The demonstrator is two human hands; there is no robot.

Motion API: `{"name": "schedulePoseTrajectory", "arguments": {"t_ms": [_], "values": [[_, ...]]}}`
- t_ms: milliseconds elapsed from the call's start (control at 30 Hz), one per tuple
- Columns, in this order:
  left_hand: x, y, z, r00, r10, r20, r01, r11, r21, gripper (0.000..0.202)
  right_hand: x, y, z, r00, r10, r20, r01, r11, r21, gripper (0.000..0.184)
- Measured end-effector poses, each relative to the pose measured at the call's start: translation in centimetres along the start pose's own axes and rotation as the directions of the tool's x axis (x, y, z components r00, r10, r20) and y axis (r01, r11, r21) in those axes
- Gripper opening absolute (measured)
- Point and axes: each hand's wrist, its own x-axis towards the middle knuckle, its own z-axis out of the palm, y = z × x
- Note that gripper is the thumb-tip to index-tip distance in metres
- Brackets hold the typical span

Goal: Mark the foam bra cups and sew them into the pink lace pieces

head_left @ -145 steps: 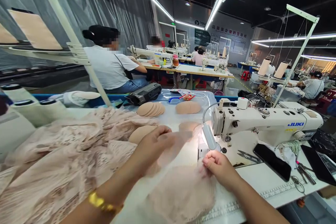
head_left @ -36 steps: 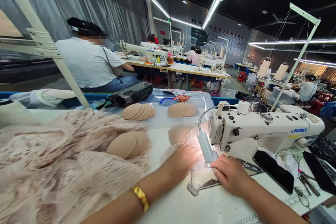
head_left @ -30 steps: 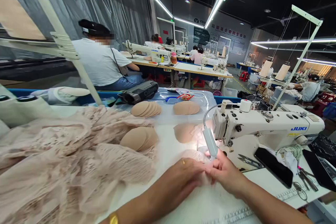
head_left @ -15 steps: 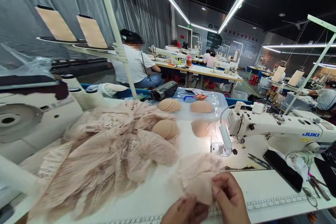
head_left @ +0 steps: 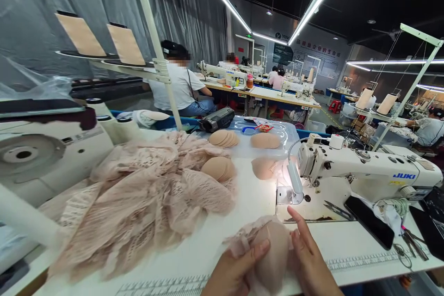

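Both hands hold a beige foam cup wrapped in pink lace [head_left: 272, 252] low over the front of the white table [head_left: 194, 259]. My left hand [head_left: 234, 270] cups its left side, thumb laid across it. My right hand [head_left: 308, 263] grips the right side, its forefinger stretched up toward the sewing machine. The white JUKI sewing machine [head_left: 364, 171] stands just beyond, its lamp [head_left: 294, 180] lit over the needle plate.
A heap of pink lace [head_left: 145, 199] covers the table's left half. Stacks of beige cups [head_left: 220, 169] lie behind it. Snips [head_left: 335, 210], a black phone [head_left: 369, 222] and scissors [head_left: 412, 240] lie right of the machine. Another machine [head_left: 38, 152] stands far left. Other people sew at benches behind.
Both hands pulled the lace piece back from under the needle toward me. In the last half second they turned it, so the smooth cup now faces up.
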Motion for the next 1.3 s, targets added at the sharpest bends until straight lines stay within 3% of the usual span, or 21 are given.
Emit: {"name": "schedulePoseTrajectory", "arguments": {"t_ms": [133, 233, 333, 433, 600, 700, 1300], "values": [[1.8, 0.0, -0.5, 0.993, 0.006, -0.12, -0.015, 0.998, -0.069, 0.039, -0.3, 1.8, 0.7, 0.998, -0.045, -0.033, 0.049, 0.99, 0.135, 0.104], [2.1, 0.3, 0.2, 0.986, -0.075, -0.152, 0.052, 0.988, -0.148, 0.017, -0.3, 2.2, 0.8, 0.994, -0.05, -0.093, 0.062, 0.988, 0.139, 0.104], [1.8, 0.7, 1.1, 0.975, -0.11, -0.193, 0.077, 0.983, -0.169, 0.015, -0.1, 2.0, 0.7, 0.991, -0.045, -0.127, 0.064, 0.987, 0.145, 0.106], [1.8, 0.8, 1.3, 0.979, -0.074, -0.188, 0.044, 0.986, -0.158, 0.012, 0.0, 2.0, 0.7, 0.987, -0.053, -0.152, 0.08, 0.981, 0.179, 0.103], [2.3, 0.2, 0.2, 0.998, -0.016, -0.059, 0.006, 0.987, -0.158, 0.034, 0.1, 2.5, 0.8, 0.985, -0.07, -0.16, 0.104, 0.971, 0.214, 0.098], [2.6, 0.0, 0.0, 0.999, 0.006, -0.038, -0.012, 0.987, -0.16, 0.049, 0.2, 2.9, 0.8, 0.981, -0.089, -0.171, 0.126, 0.966, 0.224, 0.096], [3.6, 0.1, 0.8, 1.0, 0.011, 0.002, -0.01, 0.997, -0.076, 0.049, 0.6, 3.6, 0.7, 0.972, -0.119, -0.202, 0.172, 0.947, 0.27, 0.094]]}}
